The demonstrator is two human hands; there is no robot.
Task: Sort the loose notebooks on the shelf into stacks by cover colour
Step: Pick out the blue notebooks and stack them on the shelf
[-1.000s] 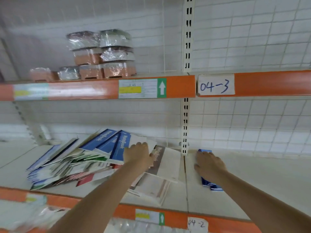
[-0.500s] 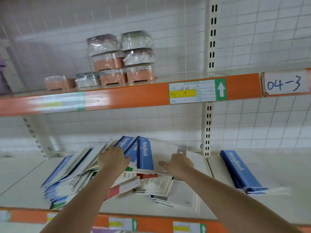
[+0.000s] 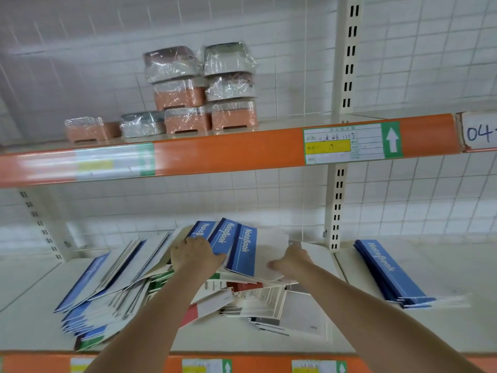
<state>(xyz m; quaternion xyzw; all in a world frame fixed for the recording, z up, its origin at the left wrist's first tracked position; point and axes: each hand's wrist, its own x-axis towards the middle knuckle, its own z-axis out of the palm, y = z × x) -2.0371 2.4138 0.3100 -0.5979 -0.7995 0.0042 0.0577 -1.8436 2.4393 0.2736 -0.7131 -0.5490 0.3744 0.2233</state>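
Both hands work the loose notebook pile [image 3: 150, 289]: left hand [image 3: 194, 255] presses flat, right hand [image 3: 291, 261] pinches a blue-striped white notebook [image 3: 258, 254]

plastic-wrapped boxes [image 3: 204, 95] stacked on the upper shelf [image 3: 228, 153].

A white wire-grid back panel [image 3: 430, 63] runs behind cream shelving with a slotted upright [image 3: 347, 63]. An orange beam [image 3: 228, 152] fronts the upper shelf, carrying a green-arrow label [image 3: 352, 142]. Plastic-wrapped boxes [image 3: 204, 92] sit stacked above.
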